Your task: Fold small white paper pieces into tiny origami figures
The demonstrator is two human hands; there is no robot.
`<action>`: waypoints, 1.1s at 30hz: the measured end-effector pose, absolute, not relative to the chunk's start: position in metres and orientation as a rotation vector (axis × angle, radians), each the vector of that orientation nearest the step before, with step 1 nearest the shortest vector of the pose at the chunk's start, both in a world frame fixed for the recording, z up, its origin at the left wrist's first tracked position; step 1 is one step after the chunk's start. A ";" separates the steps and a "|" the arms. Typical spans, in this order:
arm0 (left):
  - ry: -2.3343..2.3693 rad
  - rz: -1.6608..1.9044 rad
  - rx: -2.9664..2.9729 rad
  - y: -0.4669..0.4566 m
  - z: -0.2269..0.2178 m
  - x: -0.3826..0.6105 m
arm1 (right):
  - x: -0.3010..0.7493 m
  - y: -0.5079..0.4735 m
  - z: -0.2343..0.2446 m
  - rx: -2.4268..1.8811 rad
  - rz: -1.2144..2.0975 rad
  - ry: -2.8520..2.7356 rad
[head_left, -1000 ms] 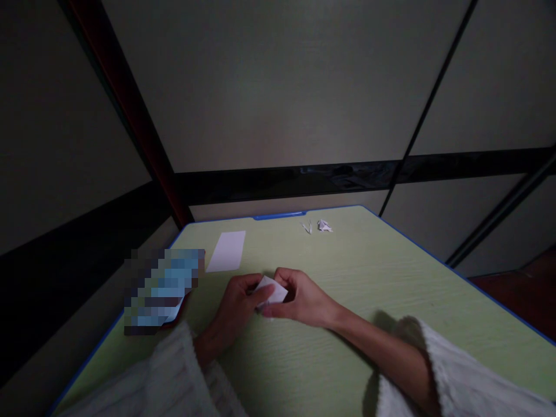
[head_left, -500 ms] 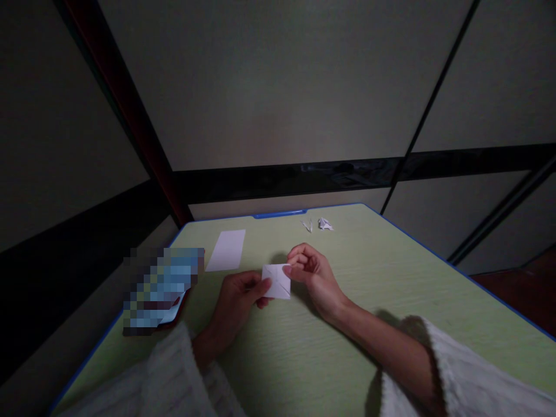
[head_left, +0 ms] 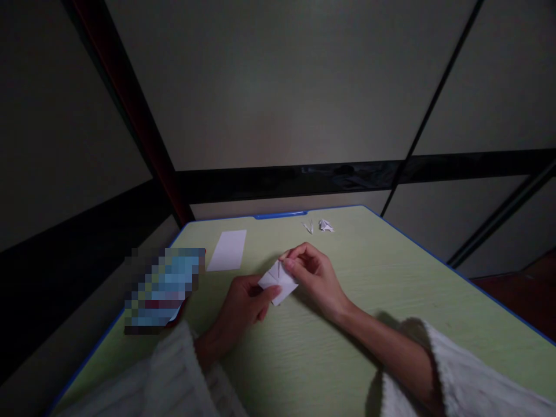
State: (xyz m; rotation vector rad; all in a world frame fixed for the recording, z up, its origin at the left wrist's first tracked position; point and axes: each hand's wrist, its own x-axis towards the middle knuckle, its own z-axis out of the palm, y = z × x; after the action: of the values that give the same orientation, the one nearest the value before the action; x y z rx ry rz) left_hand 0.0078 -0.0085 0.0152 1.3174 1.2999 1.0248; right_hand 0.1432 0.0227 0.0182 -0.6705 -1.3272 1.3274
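Observation:
Between my hands is a small piece of folded white paper [head_left: 282, 286], turned so that one corner points away from me, with crease lines on its upper face. My left hand [head_left: 244, 302] grips its left and near side, thumb lying on top. At the far corner, my right hand [head_left: 313, 274] pinches the paper between thumb and fingers. The fingers under the paper are partly hidden. Both hands are just above the table.
The pale green table [head_left: 391, 278] has a blue edge. A white paper sheet [head_left: 227, 250] lies at the left, beside a blurred-out tablet-like object [head_left: 165, 289]. Toward the back are a small folded paper figure [head_left: 325, 225] and thin white strips [head_left: 308, 226]. Cabinet panels [head_left: 278, 104] rise behind.
The folded paper has been turned from lying square to standing on a corner. My right thumb and fingers have shifted to its far corner; my left thumb has moved slightly right.

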 end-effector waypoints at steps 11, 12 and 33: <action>1.308 1.246 1.191 -0.005 0.016 0.004 | 0.144 0.024 0.016 -0.815 1.153 -1.442; 1.313 1.239 1.191 -0.006 0.017 0.005 | 0.143 0.024 0.015 -0.816 1.161 -1.451; 1.083 1.218 1.071 -0.005 0.008 0.004 | 0.145 0.024 0.014 -0.635 1.203 -1.592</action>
State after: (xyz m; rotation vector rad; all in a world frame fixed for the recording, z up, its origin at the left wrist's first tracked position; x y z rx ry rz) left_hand 0.0044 -0.0051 0.0084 1.0707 1.0830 1.2178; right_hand 0.1448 0.0237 0.0137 -0.6353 -1.5925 1.2034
